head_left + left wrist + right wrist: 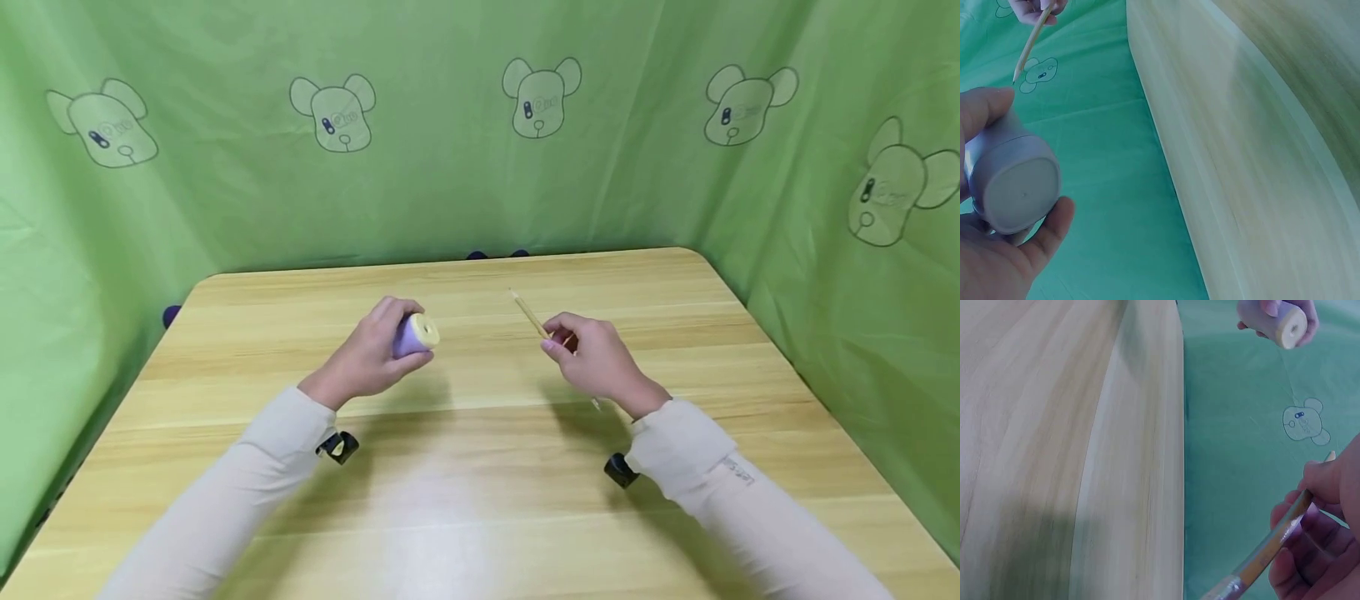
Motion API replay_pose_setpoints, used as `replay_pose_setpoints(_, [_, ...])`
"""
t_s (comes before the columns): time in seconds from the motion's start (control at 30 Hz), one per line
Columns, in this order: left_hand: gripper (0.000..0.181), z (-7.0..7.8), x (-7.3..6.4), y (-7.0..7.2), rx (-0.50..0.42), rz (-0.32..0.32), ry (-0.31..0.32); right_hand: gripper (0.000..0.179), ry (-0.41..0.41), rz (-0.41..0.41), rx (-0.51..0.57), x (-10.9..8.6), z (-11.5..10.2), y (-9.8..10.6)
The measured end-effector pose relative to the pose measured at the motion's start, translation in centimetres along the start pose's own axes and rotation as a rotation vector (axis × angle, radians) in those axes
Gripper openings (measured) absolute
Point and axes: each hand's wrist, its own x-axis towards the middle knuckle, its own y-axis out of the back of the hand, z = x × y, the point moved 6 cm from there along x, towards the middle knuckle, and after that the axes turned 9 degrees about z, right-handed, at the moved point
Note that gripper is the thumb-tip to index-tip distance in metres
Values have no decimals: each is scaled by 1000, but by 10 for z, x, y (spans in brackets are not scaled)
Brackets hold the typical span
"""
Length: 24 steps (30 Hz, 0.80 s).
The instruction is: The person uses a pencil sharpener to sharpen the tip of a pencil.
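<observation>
My left hand grips a purple pencil sharpener with fingers and thumb around its sides. Its cream end, with a round hole, faces right toward the other hand. In the left wrist view the flat, pale base of the sharpener shows. A yellow wooden pencil is pinched in my right hand, its sharp tip pointing up and left. The right wrist view shows the back part of the pencil running past the fingers. Pencil and sharpener are apart, both held above the table.
A light wooden table with rounded far corners lies under both hands. Green curtains with bear-head drawings hang behind it and on both sides. Small dark round things peek out at the table's edge.
</observation>
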Motion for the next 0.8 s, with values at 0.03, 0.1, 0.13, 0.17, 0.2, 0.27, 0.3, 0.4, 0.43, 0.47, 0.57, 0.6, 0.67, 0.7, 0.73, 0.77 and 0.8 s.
replay_pose_setpoints(0.03, [52,0,0,0,2,9,-4,17,-10,4,-2,0,2,1])
replay_pose_setpoints(0.1, [52,0,0,1,6,29,-10,19,-22,13,-8,-1,7,4])
replay_pose_setpoints(0.13, [52,-1,0,2,8,36,-10,20,-25,18,-9,-2,9,4])
replay_pose_setpoints(0.17, [51,-1,-1,2,10,43,-7,22,-26,25,-7,-2,11,5])
replay_pose_setpoints(0.2, [51,-2,-1,2,10,48,-3,23,-25,32,-5,-2,13,6])
replay_pose_setpoints(0.27, [51,-4,-3,3,11,55,15,24,-33,46,5,-2,18,8])
replay_pose_setpoints(0.3, [51,-6,-4,3,13,56,26,24,-43,52,11,-2,21,8])
replay_pose_setpoints(0.4, [50,-11,-8,2,16,61,61,24,-94,61,21,-3,30,10])
replay_pose_setpoints(0.43, [51,-13,-10,2,18,63,69,24,-114,62,24,-4,34,11])
replay_pose_setpoints(0.47, [50,-15,-11,1,20,63,79,25,-134,63,27,-4,37,12])
replay_pose_setpoints(0.57, [50,-21,-14,-1,27,61,111,27,-183,67,21,-6,47,14])
replay_pose_setpoints(0.6, [50,-23,-16,-1,30,59,121,28,-199,65,20,-7,51,14])
replay_pose_setpoints(0.67, [49,-26,-18,-2,38,54,146,29,-221,64,6,-9,58,14])
replay_pose_setpoints(0.7, [49,-28,-19,-3,42,52,155,29,-230,62,-4,-10,62,13])
replay_pose_setpoints(0.73, [49,-30,-21,-3,45,50,161,29,-237,61,-12,-11,65,13])
replay_pose_setpoints(0.77, [49,-32,-22,-4,50,49,167,29,-243,59,-20,-12,68,13])
replay_pose_setpoints(0.8, [49,-33,-24,-4,53,48,170,28,-245,55,-27,-13,71,12])
